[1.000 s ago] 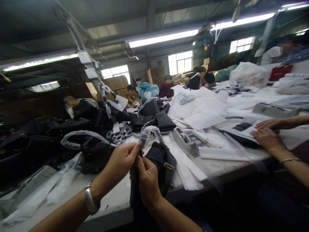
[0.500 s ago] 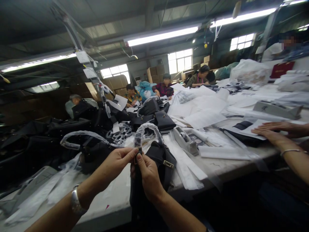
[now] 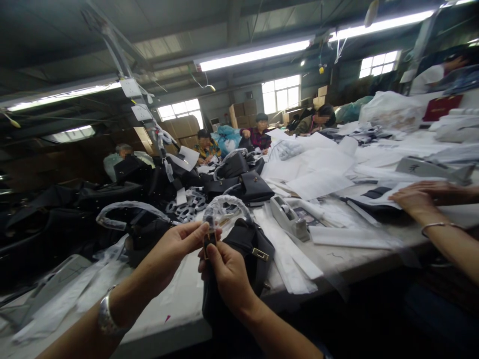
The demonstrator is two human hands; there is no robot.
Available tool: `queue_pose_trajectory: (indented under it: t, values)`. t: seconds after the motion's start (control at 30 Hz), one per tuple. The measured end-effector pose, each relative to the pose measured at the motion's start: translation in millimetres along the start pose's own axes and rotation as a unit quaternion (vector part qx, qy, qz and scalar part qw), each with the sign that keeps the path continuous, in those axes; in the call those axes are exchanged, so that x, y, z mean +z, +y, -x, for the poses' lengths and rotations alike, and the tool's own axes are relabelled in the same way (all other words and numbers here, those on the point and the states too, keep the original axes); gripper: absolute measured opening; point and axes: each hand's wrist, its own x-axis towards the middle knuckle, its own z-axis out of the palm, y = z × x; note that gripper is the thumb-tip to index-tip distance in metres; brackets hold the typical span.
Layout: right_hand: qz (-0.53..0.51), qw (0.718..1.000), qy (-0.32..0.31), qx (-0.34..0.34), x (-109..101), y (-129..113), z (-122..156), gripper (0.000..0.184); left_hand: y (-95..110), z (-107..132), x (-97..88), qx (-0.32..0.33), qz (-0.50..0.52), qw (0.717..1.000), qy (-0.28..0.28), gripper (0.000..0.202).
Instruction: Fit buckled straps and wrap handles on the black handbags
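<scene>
A black handbag (image 3: 245, 237) with a gold clasp stands at the table's front edge, its handle (image 3: 226, 200) wrapped in clear plastic. In front of it I hold a gold-coloured buckle (image 3: 210, 243) with black strap in its frame. My left hand (image 3: 170, 254) pinches the top of the buckle between thumb and fingers. Lower down, my right hand (image 3: 232, 276) is closed on the buckle, thumb across its lower part and fingers behind. My hands cover part of the bag's side and the strap. Another plastic-wrapped handbag (image 3: 147, 237) lies to the left of my left hand.
On the right, a co-worker's hands (image 3: 419, 197) rest on white sheet over a black item. A tape dispenser (image 3: 288, 219) and white paper strips (image 3: 288, 259) lie beside my bag. Black bags (image 3: 75, 214) pile up at left; white sheets (image 3: 318, 159) cover the table's middle.
The buckle has come into clearer view between my hands, and the strap sits lower. My left hand has shifted slightly left and up. The co-worker's hands at right have moved a little.
</scene>
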Motion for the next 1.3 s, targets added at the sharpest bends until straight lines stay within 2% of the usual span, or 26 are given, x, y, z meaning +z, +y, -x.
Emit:
queue_pose_trajectory:
  t: [0.2,0.27,0.4,0.7,0.9,1.0,1.13,1.3]
  values:
    - [0.082,0.996,0.021,-0.037,1.5,-1.7,2.4,0.039,1.9,2.7,11.2,0.026,-0.028,0.998,0.049,0.036]
    - [0.052,0.998,0.008,-0.026,1.2,-0.3,1.5,0.038,2.1,3.9,11.9,0.04,-0.048,0.996,0.066,0.034]
    - [-0.045,0.999,-0.02,0.011,2.3,3.5,-0.2,0.04,-3.5,4.9,10.5,0.042,-0.047,0.997,0.055,0.036]
    - [-0.041,0.999,-0.003,0.008,0.9,1.1,1.0,0.041,-15.3,6.2,11.8,0.044,-0.02,0.999,0.008,0.042]
    - [-0.039,0.999,-0.005,0.006,-2.8,4.0,-0.8,0.04,-13.8,3.0,9.9,0.025,0.011,0.999,0.026,0.041]
    - [-0.071,0.997,0.004,0.016,-1.5,1.7,-1.8,0.036,-10.9,0.3,10.8,0.032,0.021,0.998,0.058,0.036]
    - [-0.102,0.994,0.016,0.048,-0.1,-1.9,-2.6,0.038,-8.6,-0.9,12.9,0.042,0.028,0.996,0.07,0.031]
    - [-0.109,0.992,0.0,0.063,-0.9,-2.9,-1.9,0.037,-5.8,0.9,16.7,0.056,0.016,0.994,0.095,0.036]
